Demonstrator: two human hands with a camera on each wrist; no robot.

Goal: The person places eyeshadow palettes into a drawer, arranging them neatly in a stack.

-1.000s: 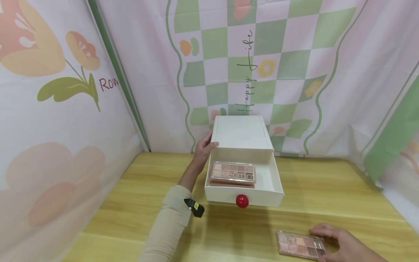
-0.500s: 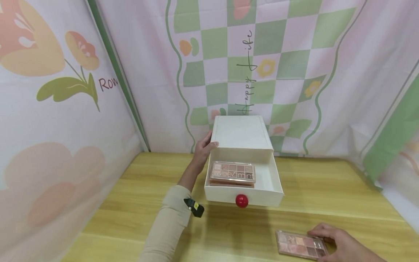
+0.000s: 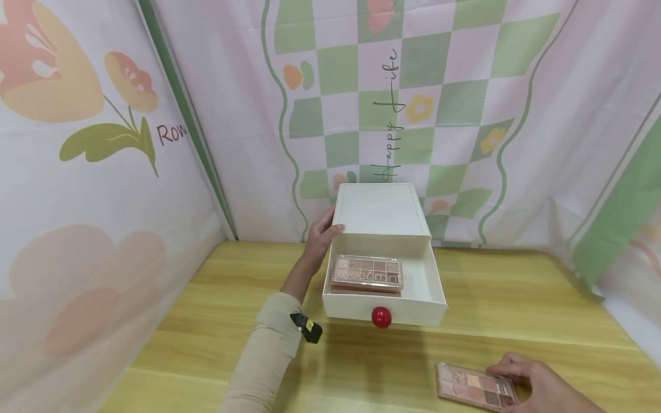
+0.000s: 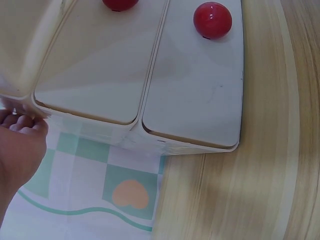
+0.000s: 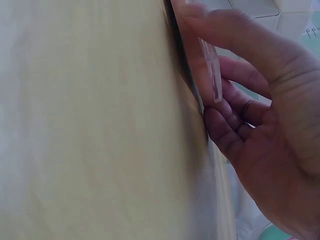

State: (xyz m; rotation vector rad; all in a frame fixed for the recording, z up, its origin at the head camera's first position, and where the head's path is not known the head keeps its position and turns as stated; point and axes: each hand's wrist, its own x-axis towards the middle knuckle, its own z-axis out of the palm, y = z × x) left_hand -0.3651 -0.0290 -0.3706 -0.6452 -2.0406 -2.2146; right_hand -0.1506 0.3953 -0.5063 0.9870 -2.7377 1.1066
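Observation:
A white drawer cabinet (image 3: 379, 209) stands against the back cloth, its top drawer (image 3: 420, 313) pulled out. Inside that drawer, at the left, lie stacked eyeshadow palettes (image 3: 366, 272); the upper one has a clear lettered lid. My left hand (image 3: 319, 238) rests against the cabinet's left side, thumb near the front top corner. The left wrist view shows this hand (image 4: 22, 150) beside the cabinet wall, its fingertips partly hidden. At the lower right, my right hand (image 3: 539, 387) pinches the right end of another eyeshadow palette (image 3: 472, 387), low over the table. The right wrist view shows the palette's edge (image 5: 197, 65) between thumb and fingers.
A red round knob (image 3: 381, 317) sticks out from the open drawer's front. Below it are two closed drawers with red knobs (image 4: 212, 20). The wood-look table (image 3: 248, 287) is bounded by printed cloth at the back and sides.

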